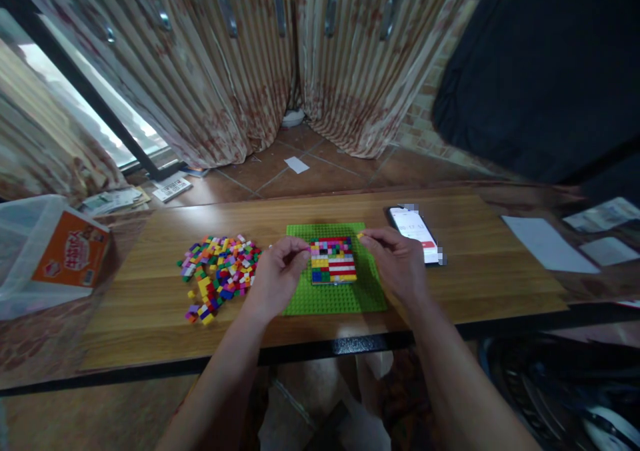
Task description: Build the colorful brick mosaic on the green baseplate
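Note:
A multicoloured block of toy bricks [334,264] sits on a green baseplate [335,300], with red, white, yellow, blue and pink bricks on its top. My left hand [281,274] is at the block's left edge, thumb and forefinger pinched together; whether anything is between them I cannot make out. To the right of the block, my right hand [400,259] is closed in a pinch on a small yellow brick [361,236], held near the baseplate's upper right edge. A loose pile of small bricks [225,271] in many colours lies left of my left hand.
A phone [413,231] with a running timer lies on the wooden table [480,258] beyond my right hand. Left of the table stands a clear plastic bin [30,251] with an orange label. Papers [547,243] lie at the right, and curtains [240,91] hang behind.

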The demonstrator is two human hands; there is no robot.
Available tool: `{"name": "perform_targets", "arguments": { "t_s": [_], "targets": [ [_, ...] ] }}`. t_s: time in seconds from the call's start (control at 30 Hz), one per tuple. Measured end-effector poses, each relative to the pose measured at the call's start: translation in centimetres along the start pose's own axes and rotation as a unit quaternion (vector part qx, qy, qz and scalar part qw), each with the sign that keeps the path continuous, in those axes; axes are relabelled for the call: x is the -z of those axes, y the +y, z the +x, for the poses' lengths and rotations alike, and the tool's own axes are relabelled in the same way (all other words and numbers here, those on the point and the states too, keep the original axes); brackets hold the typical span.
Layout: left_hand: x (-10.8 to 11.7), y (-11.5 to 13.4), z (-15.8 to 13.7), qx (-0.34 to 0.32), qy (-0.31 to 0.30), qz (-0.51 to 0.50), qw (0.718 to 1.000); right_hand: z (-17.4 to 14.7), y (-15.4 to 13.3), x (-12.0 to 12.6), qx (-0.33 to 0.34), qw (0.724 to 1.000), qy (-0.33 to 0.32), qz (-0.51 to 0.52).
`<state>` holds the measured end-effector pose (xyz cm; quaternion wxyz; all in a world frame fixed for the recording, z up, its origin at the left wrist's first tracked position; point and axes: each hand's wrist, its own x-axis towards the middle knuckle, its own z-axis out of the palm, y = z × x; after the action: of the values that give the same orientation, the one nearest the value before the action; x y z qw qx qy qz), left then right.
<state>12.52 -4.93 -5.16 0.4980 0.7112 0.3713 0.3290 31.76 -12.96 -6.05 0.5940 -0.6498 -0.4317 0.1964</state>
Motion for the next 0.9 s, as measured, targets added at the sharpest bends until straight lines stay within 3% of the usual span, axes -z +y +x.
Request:
{"name": "perform_targets", "arguments": {
  "t_s": [0.17,0.37,0.9],
  "targets": [
    [0.1,-0.9,0.2,0.019,0.014,0.040,0.999,-0.2,1.1,0.5,0.077,0.985,-0.058,-0.141],
    [-0.4,-0.9,0.2,0.026,0.001,0.043,0.999,-0.7,0.7,-0.7,0.122,0.972,-0.089,-0.180],
    [-0.3,-0.8,0.2,0.026,-0.006,0.063,0.998,0.0,0.8,-1.5,0.080,0.980,-0.050,-0.174]
  ]
}}
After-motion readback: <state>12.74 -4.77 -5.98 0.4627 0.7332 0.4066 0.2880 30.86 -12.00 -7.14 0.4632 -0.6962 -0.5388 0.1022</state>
